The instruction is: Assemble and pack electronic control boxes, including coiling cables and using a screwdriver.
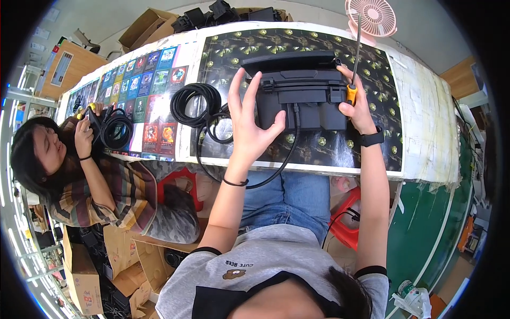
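Observation:
A black plastic case (303,95) with latches lies on the table in front of me, its dark lid panel (289,63) tilted up along the far side. My left hand (249,119) is at the case's left end, thumb and fingers spread wide, fingertips beside the lid's corner; whether they touch it I cannot tell. At the right end, my right hand (358,103) holds a screwdriver (351,94) by its yellow-and-black handle, the long shaft pointing up and away. A black ribbed cable (297,125) runs from the case's near side toward a coil (186,103) on the left.
Printed sheets (154,106) cover the table (425,117). A pink fan (372,18) stands at the far right edge. On my left a co-worker (95,196) handles another black device with coiled cable (117,130). Cardboard boxes (146,29) with black parts stand beyond the table.

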### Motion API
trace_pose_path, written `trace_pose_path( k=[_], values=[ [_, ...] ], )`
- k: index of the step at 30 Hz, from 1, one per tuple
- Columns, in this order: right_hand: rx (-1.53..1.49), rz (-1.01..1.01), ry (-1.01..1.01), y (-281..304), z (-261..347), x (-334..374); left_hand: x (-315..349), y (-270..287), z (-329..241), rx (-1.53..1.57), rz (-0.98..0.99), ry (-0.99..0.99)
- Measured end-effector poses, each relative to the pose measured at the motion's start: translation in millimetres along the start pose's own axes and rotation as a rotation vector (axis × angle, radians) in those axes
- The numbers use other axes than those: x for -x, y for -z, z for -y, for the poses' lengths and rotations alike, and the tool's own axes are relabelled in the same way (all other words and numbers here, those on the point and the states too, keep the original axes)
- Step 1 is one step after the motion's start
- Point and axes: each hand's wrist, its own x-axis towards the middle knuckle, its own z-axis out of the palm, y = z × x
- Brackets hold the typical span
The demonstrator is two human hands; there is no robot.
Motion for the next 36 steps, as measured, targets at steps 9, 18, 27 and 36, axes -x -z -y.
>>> trace_pose_path(
  k=[9,18,27,36],
  values=[
    [-0.032,-0.001,-0.023,0.0,-1.5,-1.1,15.0,-11.7,10.4,0.088,-0.117,-0.108],
    [-0.073,0.011,-0.052,0.8,-2.5,-1.2,1.6,1.2,-2.6,-0.093,-0.088,-0.073],
    [-0.063,0.011,-0.058,0.9,-0.9,-3.2,-4.1,10.3,-8.8,-0.446,-0.119,-0.079],
    [-0.038,0.015,-0.051,1.2,-0.8,-3.3,-6.3,11.7,-6.9,-0.061,-0.007,0.016]
  ],
)
